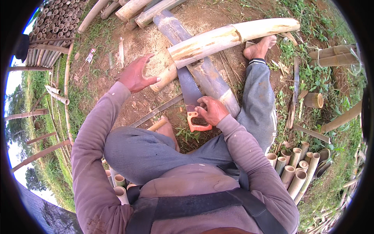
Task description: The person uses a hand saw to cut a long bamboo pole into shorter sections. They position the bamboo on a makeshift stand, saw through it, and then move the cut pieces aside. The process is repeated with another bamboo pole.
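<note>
My left hand [136,73] is open, thumb and fingers spread, just left of a short bamboo piece [166,77] and apparently holding nothing. That piece lies at a slant by the near end of a thick pale bamboo pole [210,45]. The pole rests across a dark flat-lying bamboo log [212,78]. A handsaw with an orange handle [199,127] has its dark blade [188,84] pointing away, the tip hidden at the pole. My right hand [213,110] has curled fingers at the top of this handle, thumb against it; no fingers pass through the loop.
My bare foot [259,48] is beside the pole's far part. Cut bamboo tubes [298,179] stand at my right, others [120,191] at my left. A bamboo strip [157,110] lies on the ground before me. More poles [136,9] lie ahead; a tube stack [58,19] is far left.
</note>
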{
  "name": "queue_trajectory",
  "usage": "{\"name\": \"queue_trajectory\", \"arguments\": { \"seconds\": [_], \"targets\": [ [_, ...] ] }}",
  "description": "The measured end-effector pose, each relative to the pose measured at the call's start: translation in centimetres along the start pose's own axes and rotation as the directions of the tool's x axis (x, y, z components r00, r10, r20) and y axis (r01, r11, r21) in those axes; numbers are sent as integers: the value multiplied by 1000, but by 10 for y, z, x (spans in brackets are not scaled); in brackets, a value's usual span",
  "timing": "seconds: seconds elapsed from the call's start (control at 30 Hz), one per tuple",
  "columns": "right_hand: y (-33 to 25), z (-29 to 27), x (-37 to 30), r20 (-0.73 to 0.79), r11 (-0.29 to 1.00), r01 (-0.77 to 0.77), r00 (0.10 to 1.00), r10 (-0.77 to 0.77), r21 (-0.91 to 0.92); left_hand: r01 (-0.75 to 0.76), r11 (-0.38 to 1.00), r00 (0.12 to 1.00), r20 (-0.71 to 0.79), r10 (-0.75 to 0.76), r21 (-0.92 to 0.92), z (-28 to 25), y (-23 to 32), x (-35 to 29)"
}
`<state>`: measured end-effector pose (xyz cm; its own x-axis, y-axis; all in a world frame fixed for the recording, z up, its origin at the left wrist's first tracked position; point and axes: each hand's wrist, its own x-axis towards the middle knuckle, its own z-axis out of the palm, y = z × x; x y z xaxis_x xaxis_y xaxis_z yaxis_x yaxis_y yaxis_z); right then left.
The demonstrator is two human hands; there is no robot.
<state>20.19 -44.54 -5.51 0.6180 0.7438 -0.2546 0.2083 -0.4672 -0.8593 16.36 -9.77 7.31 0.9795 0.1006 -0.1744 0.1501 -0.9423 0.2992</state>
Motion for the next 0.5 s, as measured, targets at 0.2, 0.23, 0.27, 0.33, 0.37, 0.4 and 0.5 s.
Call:
{"name": "queue_trajectory", "arguments": {
  "seconds": [0.2,0.23,0.27,0.33,0.37,0.4,0.5],
  "targets": [
    [-3,-7,6,11,995,-95,995,95,-33,-44,980,998,-52,34,-195,58,32,86],
    [-6,-10,6,28,992,-127,991,127,-23,-11,968,1000,-8,10,-250,56,33,86],
    [-6,-13,6,44,987,-159,986,160,-12,6,959,1000,25,1,-284,49,36,84],
    [4,-11,4,19,990,-143,990,143,-7,58,936,995,99,-24,-347,28,39,67],
    [5,-10,4,18,991,-132,991,132,-3,68,904,995,100,-28,-423,22,27,53],
    [6,-9,4,18,992,-123,992,123,6,58,846,997,77,-20,-530,15,14,38],
    [4,-10,2,-2,992,-123,992,123,-3,130,655,991,74,-112,-745,-10,-30,-29]
  ]
}}
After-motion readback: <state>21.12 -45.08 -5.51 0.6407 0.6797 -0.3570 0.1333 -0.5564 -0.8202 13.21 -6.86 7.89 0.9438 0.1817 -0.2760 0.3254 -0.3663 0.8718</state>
